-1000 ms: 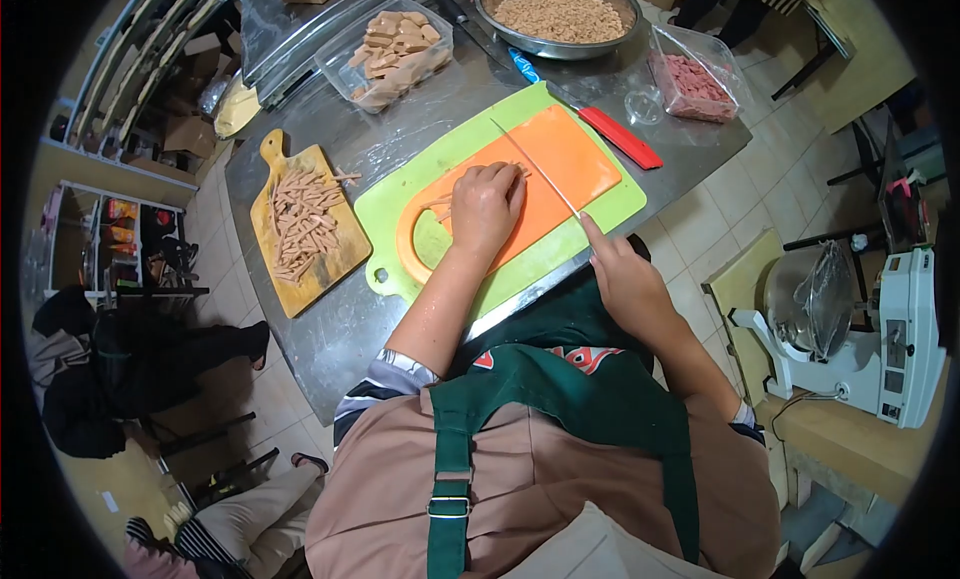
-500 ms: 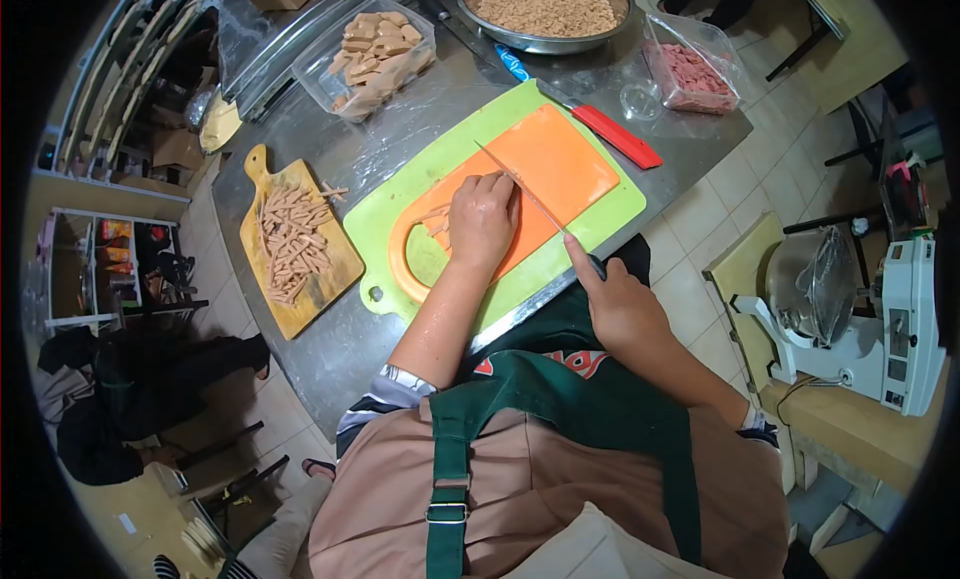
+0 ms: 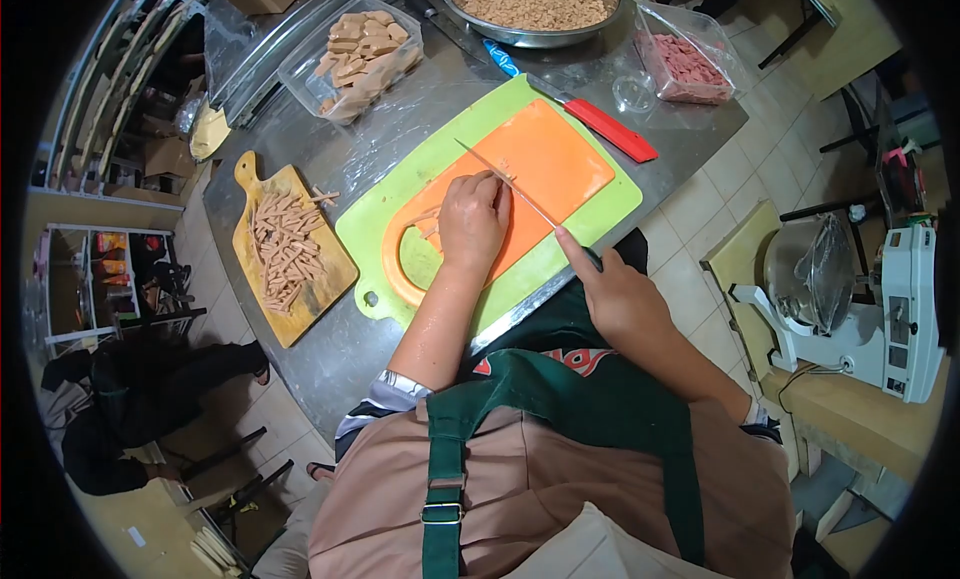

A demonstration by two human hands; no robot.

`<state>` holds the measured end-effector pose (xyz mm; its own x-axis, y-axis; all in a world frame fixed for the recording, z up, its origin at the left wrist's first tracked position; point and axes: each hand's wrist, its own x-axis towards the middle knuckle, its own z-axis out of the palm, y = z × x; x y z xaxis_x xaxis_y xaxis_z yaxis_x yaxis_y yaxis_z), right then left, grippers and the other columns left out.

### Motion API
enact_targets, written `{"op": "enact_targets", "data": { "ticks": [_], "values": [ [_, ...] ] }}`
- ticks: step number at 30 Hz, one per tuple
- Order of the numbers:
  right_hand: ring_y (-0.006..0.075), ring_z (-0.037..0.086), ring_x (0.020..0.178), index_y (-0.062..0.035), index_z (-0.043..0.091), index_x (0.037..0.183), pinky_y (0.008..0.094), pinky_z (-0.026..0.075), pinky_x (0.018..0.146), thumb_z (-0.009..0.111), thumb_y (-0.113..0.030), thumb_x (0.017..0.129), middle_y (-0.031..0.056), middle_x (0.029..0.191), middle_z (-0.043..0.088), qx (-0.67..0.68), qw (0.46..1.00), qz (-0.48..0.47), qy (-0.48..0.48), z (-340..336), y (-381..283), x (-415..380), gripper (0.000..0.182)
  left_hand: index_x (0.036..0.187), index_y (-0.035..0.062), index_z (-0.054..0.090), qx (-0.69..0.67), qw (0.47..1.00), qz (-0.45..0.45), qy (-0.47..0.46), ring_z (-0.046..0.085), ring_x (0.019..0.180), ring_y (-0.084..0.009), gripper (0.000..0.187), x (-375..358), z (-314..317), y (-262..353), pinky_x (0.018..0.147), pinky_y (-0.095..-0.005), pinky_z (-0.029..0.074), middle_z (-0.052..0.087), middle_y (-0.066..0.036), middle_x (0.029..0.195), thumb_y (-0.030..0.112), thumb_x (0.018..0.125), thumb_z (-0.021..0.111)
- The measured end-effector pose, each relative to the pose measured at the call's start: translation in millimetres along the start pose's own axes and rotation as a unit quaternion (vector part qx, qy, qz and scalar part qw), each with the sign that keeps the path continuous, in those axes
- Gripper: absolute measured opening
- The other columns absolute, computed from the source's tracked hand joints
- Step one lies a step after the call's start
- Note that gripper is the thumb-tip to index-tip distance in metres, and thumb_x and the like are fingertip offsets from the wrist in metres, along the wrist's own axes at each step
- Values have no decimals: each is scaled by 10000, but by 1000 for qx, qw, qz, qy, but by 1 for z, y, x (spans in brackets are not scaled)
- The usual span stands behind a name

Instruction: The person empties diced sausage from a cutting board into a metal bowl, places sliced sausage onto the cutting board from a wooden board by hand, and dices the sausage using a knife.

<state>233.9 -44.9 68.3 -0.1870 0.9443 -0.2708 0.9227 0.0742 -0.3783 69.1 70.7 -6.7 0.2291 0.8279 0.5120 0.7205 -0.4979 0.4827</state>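
Note:
My right hand grips a knife by its dark handle, index finger stretched along the back of the blade. The blade lies slantwise across an orange cutting board, which rests on a larger green cutting board. Beside the blade, my left hand is closed with curled fingers on the orange board; whatever lies beneath them is hidden. A few pinkish-brown strips show just left of that hand, and tiny crumbs lie by the blade.
A wooden board with a heap of cut strips stands at left. Behind are a tub of brown pieces, a bowl of granules, a box of pink pieces and a red-handled knife. At right stands a mixer.
The knife's tip has swung slightly left and my right hand has shifted a little with it. Small crumbs now show beside the blade. My left hand stays on the orange board.

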Motion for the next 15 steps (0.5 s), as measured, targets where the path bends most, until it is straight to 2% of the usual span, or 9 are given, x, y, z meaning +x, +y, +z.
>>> {"op": "enact_targets", "data": {
  "ticks": [2,5,9,15],
  "values": [
    [344,581,657,-229,225,1437,433,492,607,432,-56,831,215,836,506,-13,999,21,-33,1,-4,0,662,814,0,652,9,1000,-9,-14,577,795,-269,95,1,0,1,710,-361,479,652,-100,852,69,749,644],
    [343,580,651,-230,225,1437,430,489,598,430,-45,828,218,838,505,-23,1000,4,5,19,5,15,669,808,-1,655,3,1000,-5,-4,576,799,-272,95,1,2,0,715,-361,480,648,-105,855,69,745,647],
    [342,578,648,-233,226,1437,427,488,590,438,-48,825,217,832,505,11,1000,16,-12,13,6,22,674,801,-2,657,-2,1000,3,19,575,790,-278,95,-2,3,-1,714,-362,480,645,-112,850,71,741,651],
    [353,577,652,-229,229,1435,427,489,594,432,-59,838,219,829,509,-2,1000,3,-20,0,-2,3,652,796,-2,656,-3,1000,-2,-4,576,780,-279,89,-2,1,-1,707,-362,481,646,-117,838,63,735,651]
  ]
}}
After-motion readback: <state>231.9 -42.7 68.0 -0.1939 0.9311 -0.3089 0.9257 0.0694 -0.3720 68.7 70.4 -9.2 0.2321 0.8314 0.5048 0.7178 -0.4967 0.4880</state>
